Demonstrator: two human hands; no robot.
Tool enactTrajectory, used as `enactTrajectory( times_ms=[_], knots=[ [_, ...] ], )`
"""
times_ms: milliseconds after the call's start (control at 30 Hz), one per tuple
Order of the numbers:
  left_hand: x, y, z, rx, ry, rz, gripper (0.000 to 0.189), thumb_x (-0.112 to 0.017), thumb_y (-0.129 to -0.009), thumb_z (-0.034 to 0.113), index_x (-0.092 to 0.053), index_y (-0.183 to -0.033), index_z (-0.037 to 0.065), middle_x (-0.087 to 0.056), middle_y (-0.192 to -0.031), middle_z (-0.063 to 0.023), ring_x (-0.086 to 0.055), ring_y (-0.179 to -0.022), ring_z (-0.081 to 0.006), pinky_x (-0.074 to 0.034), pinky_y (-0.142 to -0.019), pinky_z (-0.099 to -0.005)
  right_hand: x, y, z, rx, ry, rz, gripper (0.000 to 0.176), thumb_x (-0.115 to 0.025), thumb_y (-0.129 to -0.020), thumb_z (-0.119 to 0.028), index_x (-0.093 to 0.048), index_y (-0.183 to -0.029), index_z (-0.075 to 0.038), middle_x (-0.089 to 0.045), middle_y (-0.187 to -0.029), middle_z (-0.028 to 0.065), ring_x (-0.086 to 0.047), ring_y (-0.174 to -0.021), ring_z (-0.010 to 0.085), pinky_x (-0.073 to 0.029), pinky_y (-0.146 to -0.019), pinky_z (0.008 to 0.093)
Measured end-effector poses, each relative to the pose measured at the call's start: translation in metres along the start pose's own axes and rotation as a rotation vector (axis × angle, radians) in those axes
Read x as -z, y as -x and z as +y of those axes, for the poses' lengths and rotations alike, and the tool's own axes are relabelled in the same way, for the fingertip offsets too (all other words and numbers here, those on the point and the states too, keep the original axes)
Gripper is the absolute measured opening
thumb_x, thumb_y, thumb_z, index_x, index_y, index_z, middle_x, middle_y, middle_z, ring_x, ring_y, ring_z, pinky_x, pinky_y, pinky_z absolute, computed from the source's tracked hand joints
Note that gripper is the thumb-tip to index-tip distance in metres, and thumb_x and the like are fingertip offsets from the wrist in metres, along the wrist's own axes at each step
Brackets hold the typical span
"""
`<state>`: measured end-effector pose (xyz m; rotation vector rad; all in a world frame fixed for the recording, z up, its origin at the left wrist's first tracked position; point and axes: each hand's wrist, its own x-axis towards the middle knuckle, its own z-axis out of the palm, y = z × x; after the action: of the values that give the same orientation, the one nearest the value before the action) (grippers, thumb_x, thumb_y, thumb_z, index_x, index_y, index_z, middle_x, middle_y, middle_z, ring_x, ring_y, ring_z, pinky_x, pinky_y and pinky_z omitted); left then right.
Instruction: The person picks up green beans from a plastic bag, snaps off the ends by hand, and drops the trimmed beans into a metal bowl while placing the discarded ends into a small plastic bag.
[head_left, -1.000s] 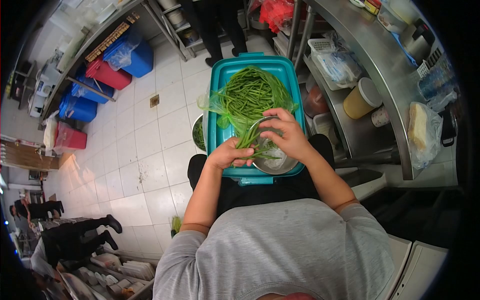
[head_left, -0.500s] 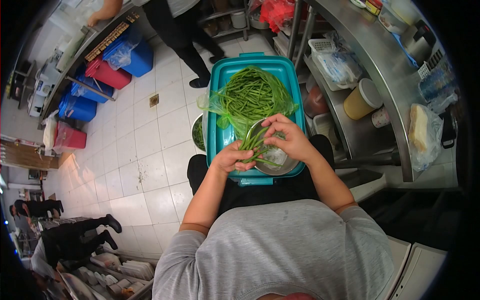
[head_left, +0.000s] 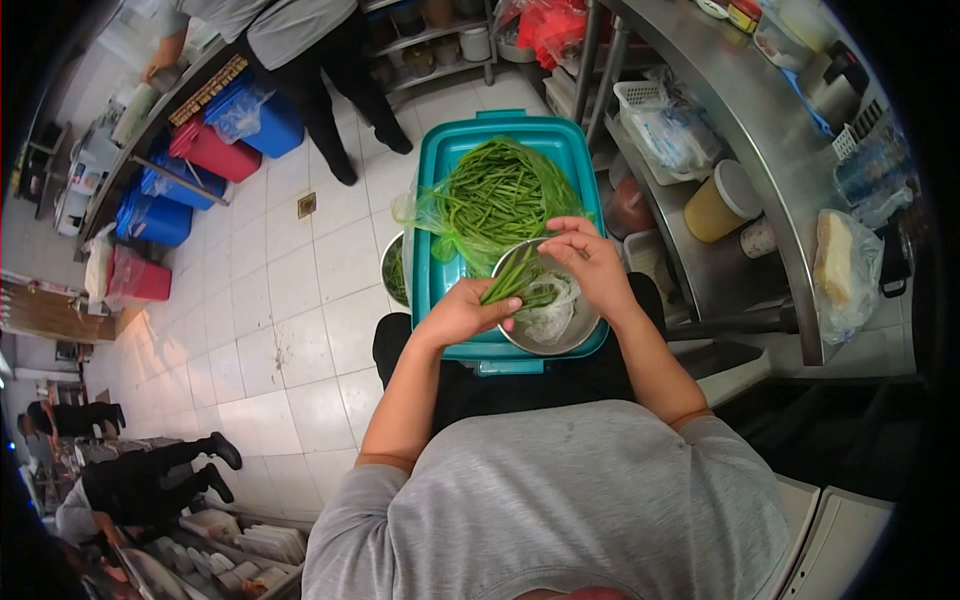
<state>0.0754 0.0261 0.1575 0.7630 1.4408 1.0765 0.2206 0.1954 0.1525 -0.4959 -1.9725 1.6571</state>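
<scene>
My left hand [head_left: 468, 314] is closed around a small bunch of green beans [head_left: 514, 276], held over the left side of a metal bowl [head_left: 585, 338]. Above the bowl's right rim is my right hand [head_left: 596, 272], its fingers curved and apart, with nothing visible between them. A crumpled clear plastic bag [head_left: 548, 322] lies inside the bowl. Behind it, a large heap of green beans [head_left: 500, 190] sits in a green plastic bag [head_left: 436, 212]. Bag and bowl both rest on a teal plastic lid [head_left: 428, 290] in front of me.
A second bowl [head_left: 388, 262] with greens stands left of the lid. At right is a steel shelf unit [head_left: 745, 110] holding a lidded tub [head_left: 722, 202] and a white basket [head_left: 650, 130]. Blue bins [head_left: 262, 120] line the left. A co-worker's legs [head_left: 335, 95] are ahead.
My right hand has moved slightly right and away from the beans, and its fingers have spread. The left-hand bunch now points more upward. The co-worker ahead has shifted left.
</scene>
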Motion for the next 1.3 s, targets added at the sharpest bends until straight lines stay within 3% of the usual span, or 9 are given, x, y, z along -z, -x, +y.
enactTrajectory(
  times_ms=[200,300,400,500,600,800,1000,1100,1300],
  knots=[
    [0.007,0.002,0.005,0.024,-0.140,0.014,0.019,-0.065,-0.088,0.022,-0.066,-0.089,0.003,-0.060,-0.063,0.0029,-0.043,-0.051,-0.0021,-0.033,-0.046,-0.0195,-0.004,0.002,-0.017,0.339,0.384,0.001,0.013,-0.071,-0.076,-0.009,-0.068,-0.088,-0.005,-0.051,-0.117,0.0117,-0.050,-0.108,0.0248,-0.040,-0.092,0.0331],
    [0.004,0.002,0.004,0.021,-0.146,-0.006,0.018,-0.064,-0.088,0.021,-0.066,-0.092,0.003,-0.060,-0.065,0.0030,-0.044,-0.054,-0.0024,-0.035,-0.048,-0.0197,-0.006,0.003,-0.010,0.352,0.432,0.035,0.010,-0.070,-0.077,-0.007,-0.066,-0.086,-0.003,-0.051,-0.119,0.0093,-0.050,-0.109,0.0226,-0.039,-0.092,0.0329],
    [-0.001,0.001,0.003,-0.012,-0.079,-0.043,0.018,-0.063,-0.089,0.020,-0.065,-0.095,0.003,-0.059,-0.067,0.0030,-0.045,-0.055,-0.0028,-0.035,-0.049,-0.0198,-0.016,0.008,0.000,0.010,-0.463,-0.080,0.007,-0.068,-0.079,-0.004,-0.065,-0.085,-0.003,-0.052,-0.117,0.0068,-0.050,-0.107,0.0185,-0.040,-0.091,0.0320],
    [-0.010,-0.006,-0.004,-0.055,0.032,-0.054,0.019,-0.062,-0.090,0.020,-0.063,-0.098,0.003,-0.058,-0.069,0.0028,-0.046,-0.056,-0.0030,-0.035,-0.049,-0.0192,-0.020,0.006,-0.002,-0.256,-1.023,-0.111,0.005,-0.066,-0.081,-0.002,-0.064,-0.086,-0.003,-0.052,-0.113,0.0052,-0.050,-0.103,0.0149,-0.040,-0.090,0.0298],
    [-0.006,-0.007,-0.003,-0.045,0.123,-0.085,0.021,-0.061,-0.090,0.019,-0.062,-0.102,0.002,-0.057,-0.069,0.0015,-0.045,-0.054,-0.0031,-0.033,-0.047,-0.0187,-0.015,0.003,0.004,-0.270,-1.031,-0.150,0.004,-0.065,-0.083,-0.002,-0.063,-0.087,-0.003,-0.053,-0.108,0.0045,-0.050,-0.106,0.0158,-0.040,-0.091,0.0298],
    [0.015,0.000,-0.011,-0.013,0.267,-0.150,0.026,-0.062,-0.089,0.022,-0.060,-0.104,0.001,-0.056,-0.067,-0.0039,-0.038,-0.046,-0.0042,-0.028,-0.041,-0.0188,0.002,0.003,-0.003,0.212,0.114,0.008,0.006,-0.067,-0.079,-0.004,-0.064,-0.083,-0.003,-0.053,-0.106,0.0062,-0.050,-0.107,0.0221,-0.040,-0.092,0.0333],
    [0.023,0.002,-0.014,-0.074,0.430,-0.166,0.038,-0.062,-0.089,0.028,-0.059,-0.108,-0.004,-0.054,-0.064,-0.0060,-0.036,-0.043,-0.0058,-0.026,-0.038,-0.0196,0.009,0.001,0.005,0.310,0.506,-0.040,0.010,-0.069,-0.076,-0.007,-0.063,-0.082,-0.003,-0.054,-0.106,0.0095,-0.051,-0.106,0.0281,-0.039,-0.089,0.0376],
    [0.021,-0.001,-0.018,-0.062,0.536,-0.243,0.038,-0.061,-0.090,0.028,-0.058,-0.108,-0.004,-0.051,-0.062,-0.0059,-0.035,-0.042,-0.0060,-0.025,-0.037,-0.0197,0.006,0.003,0.005,0.333,0.608,-0.036,0.012,-0.070,-0.076,-0.011,-0.064,-0.085,-0.004,-0.055,-0.107,0.0114,-0.050,-0.106,0.0291,-0.038,-0.089,0.0387],
    [0.012,-0.009,-0.032,0.029,0.702,-0.410,0.038,-0.057,-0.092,0.028,-0.055,-0.111,-0.004,-0.049,-0.062,-0.0062,-0.034,-0.041,-0.0062,-0.025,-0.036,-0.0192,-0.007,0.002,-0.031,0.274,0.223,0.109,0.012,-0.071,-0.075,-0.010,-0.065,-0.085,-0.007,-0.052,-0.112,0.0131,-0.049,-0.108,0.0295,-0.038,-0.091,0.0390]
  ],
)
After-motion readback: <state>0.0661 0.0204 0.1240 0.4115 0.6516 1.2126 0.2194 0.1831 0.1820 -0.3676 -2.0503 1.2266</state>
